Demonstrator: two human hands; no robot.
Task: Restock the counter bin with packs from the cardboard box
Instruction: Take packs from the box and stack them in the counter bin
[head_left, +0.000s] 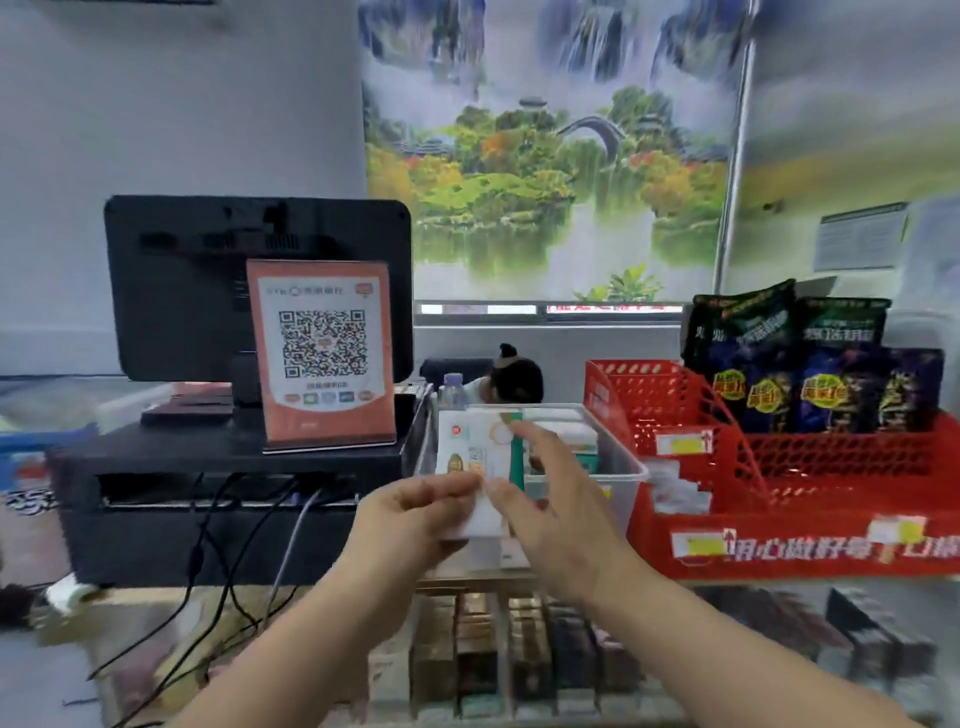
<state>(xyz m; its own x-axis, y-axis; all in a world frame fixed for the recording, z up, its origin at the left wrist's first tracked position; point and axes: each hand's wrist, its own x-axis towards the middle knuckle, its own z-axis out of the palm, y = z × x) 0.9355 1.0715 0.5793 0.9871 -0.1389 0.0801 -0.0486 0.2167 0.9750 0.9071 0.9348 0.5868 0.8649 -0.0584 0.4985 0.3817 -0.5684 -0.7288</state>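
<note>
A small stack of white packs (475, 449) is held upright between the two hands, right at the near edge of the clear counter bin (626, 486). The bottom of the stack is gripped by the left hand (415, 514), fingers curled round it. The right hand (556, 519) is laid against the stack's right side with fingers stretched upward; motion blur hides whether it is actually gripping, so that cannot be told. The hands are close together, with only the packs between them.

Just beyond the hands, more white and green packs are seen inside the bin. To the right of the right hand, a red mesh basket (675, 395) is set on the counter, with dark snack bags (779, 364) standing at its back. To the left of the left hand, an orange QR sign (322, 353) is propped on a black stand (182, 519), a black monitor (176, 291) behind it, and cables (208, 587) trail down. Beneath the wrists, a glass counter (769, 592) is seen, with rows of boxed goods (524, 649) under it. Beyond the bin, a bottle (451, 389) and a person's head (514, 379) are partly hidden. Farther back, a landscape mural (545, 156) covers the wall, and a plain white wall (182, 104) lies to the left.
</note>
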